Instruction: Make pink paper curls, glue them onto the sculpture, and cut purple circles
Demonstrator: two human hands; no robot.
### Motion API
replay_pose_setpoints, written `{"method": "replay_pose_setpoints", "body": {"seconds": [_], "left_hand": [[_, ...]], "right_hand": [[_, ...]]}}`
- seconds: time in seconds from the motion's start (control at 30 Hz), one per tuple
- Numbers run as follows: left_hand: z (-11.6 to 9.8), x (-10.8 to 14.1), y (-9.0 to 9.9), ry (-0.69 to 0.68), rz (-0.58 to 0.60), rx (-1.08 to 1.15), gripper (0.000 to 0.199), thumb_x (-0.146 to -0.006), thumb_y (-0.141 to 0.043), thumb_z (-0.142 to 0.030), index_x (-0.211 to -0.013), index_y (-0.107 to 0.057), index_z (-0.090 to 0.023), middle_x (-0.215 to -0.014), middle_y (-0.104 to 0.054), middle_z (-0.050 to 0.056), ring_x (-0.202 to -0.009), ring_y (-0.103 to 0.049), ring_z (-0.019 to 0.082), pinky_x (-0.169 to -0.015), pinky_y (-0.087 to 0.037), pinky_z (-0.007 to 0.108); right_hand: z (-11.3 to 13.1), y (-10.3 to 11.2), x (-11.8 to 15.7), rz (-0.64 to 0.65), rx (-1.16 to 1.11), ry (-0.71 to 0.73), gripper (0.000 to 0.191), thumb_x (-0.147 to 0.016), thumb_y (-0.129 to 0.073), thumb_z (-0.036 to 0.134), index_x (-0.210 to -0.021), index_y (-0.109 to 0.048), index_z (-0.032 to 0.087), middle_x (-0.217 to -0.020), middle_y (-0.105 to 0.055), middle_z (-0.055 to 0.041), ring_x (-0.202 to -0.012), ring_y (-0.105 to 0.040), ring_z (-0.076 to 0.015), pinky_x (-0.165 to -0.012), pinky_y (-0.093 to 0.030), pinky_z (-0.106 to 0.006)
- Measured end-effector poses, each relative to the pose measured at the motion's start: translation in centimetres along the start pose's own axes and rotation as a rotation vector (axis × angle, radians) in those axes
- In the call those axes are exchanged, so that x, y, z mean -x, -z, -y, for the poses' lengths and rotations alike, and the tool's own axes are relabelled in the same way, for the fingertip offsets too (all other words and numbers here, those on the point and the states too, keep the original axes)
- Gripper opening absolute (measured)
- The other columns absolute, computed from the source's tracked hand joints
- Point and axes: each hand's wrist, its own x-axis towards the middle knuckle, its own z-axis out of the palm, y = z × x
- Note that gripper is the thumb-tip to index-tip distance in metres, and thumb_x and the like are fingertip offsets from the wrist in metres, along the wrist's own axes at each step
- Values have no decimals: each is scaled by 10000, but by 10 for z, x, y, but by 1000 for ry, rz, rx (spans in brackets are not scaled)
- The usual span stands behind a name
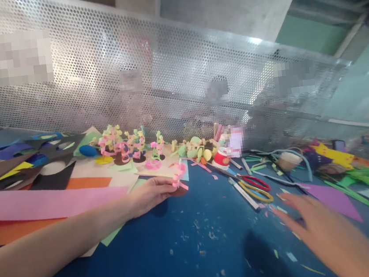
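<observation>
My left hand, closed, grips a small paper craft with curled pink strips on a dark round base. It is held over the blue table. At the right, my right hand hangs above scattered paper scraps with its fingers apart and nothing visible in them; it is slightly blurred. Just beyond that hand lie scissors with red and yellow handles and a slim white stick. A purple paper sheet lies beside the right hand.
Several similar curled paper crafts stand at the back. Stacked coloured sheets cover the left side. A red and white tub sits mid-back, a pale cup farther right. A perforated metal screen rises behind the table.
</observation>
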Motion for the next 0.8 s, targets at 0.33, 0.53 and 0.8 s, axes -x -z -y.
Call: {"method": "replay_pose_setpoints", "body": {"seconds": [0.33, 0.53, 0.8], "left_hand": [[3, 0, 0, -46, -25, 75, 149, -713, -693, -175, -855, -716, -134, -937, -706, 80, -900, -632, 180, -923, -427, 308], [4, -2, -1, -72, -102, 136, 156, -689, -717, -188, -834, -717, -133, -903, -706, 67, -898, -626, 182, -922, -422, 316], [7, -1, 0, -98, -95, 116, 173, -731, -684, -222, -869, -715, -122, -929, -705, 75, -920, -619, 196, -920, -430, 322]], "right_hand": [[161, -55, -81, 116, -609, 258, 107, -724, -633, 201, -830, -633, 182, -876, -636, -31, -898, -571, -172, -827, -435, -305], [163, -64, -89, 103, -635, 235, 70, -719, -634, 205, -782, -616, 180, -814, -623, -19, -812, -577, -162, -761, -450, -289], [165, -72, -90, 170, -707, 219, 58, -740, -599, 208, -780, -613, 169, -804, -633, -24, -770, -591, -155, -741, -459, -293]]}}
